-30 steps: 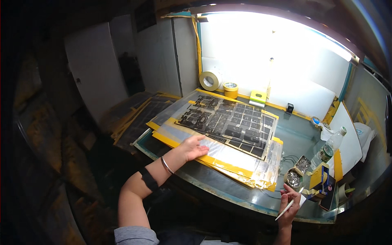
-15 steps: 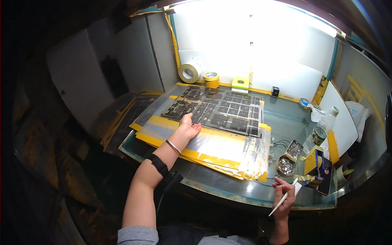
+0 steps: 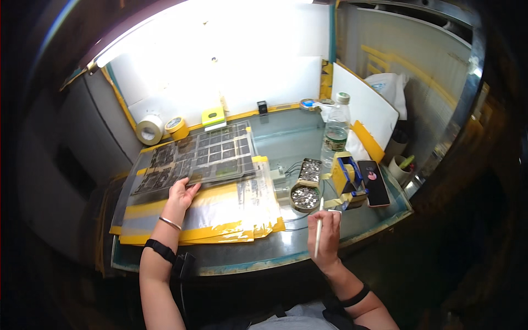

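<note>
My left hand [image 3: 183, 193] is closed at the front edge of a dark patterned panel [image 3: 220, 152], thumb above and fingers beneath. The panel is divided into rectangular blocks and lies over a stack of clear sheets [image 3: 214, 212] edged with yellow tape. My right hand [image 3: 325, 236], at the table's front, grips a slim white stick-like tool [image 3: 318, 236], which stands nearly upright. A small white piece shows behind its fingers; what it is I cannot make out. Just beyond that hand are a round tin [image 3: 305, 197] and a rectangular tray [image 3: 310, 171], both full of small silvery pieces.
On the glass-topped table [image 3: 289, 137], a clear bottle [image 3: 336, 135], a yellow-and-blue tape dispenser [image 3: 346, 175] and a phone [image 3: 374, 184] stand at the right. Tape rolls [image 3: 149, 130] and a yellow-green box [image 3: 213, 116] line the back. Thin dark cables run beside the tins.
The view has swung to the right, so the table's things appear further left. My right hand has come up nearer the round tin, its tool turned more upright. My left hand stays at the panel's edge.
</note>
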`<state>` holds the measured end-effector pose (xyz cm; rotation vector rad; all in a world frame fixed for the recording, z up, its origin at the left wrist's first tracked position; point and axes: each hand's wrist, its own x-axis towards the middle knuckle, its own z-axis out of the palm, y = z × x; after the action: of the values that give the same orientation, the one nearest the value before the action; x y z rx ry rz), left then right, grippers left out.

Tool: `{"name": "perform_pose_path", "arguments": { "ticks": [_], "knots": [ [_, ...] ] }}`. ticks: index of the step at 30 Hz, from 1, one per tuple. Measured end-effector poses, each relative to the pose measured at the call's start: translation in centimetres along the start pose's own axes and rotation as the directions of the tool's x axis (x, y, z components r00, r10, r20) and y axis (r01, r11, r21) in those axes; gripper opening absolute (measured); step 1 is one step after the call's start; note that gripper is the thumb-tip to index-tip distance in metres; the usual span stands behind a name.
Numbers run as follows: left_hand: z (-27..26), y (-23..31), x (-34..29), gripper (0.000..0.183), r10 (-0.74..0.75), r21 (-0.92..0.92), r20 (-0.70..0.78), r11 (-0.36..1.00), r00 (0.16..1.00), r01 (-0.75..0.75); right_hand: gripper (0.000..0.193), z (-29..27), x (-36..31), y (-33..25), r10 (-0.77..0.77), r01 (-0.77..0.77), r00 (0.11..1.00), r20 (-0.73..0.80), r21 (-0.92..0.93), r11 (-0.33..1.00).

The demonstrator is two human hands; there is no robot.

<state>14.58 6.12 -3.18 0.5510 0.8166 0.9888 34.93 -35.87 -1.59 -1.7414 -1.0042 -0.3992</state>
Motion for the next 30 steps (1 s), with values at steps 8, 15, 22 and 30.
{"name": "perform_pose_path", "arguments": {
  "ticks": [8,15,22,30],
  "knots": [
    [-2.4,3.9,-3.7,0.014,0.116,0.009,0.114,0.993,0.987,-0.118,0.089,0.3,0.0,0.3,0.095,-0.077,0.994,0.053,-0.274,0.959],
    [-9.5,2.7,-23.3,0.014,0.146,0.089,-0.022,0.986,0.989,-0.143,0.088,-0.7,0.4,-1.9,-0.173,0.174,0.985,0.013,-0.07,0.982],
    [-10.8,-2.1,-34.0,0.015,0.103,0.051,-0.057,0.994,0.993,-0.1,0.065,-1.1,-2.1,-7.4,0.048,-0.953,0.156,0.987,0.138,0.271],
    [-10.3,-4.7,-38.1,0.024,-0.226,0.236,0.11,0.952,0.968,0.195,0.025,1.7,0.7,-9.0,0.185,-0.96,0.281,0.942,0.276,0.054]
  ]
}}
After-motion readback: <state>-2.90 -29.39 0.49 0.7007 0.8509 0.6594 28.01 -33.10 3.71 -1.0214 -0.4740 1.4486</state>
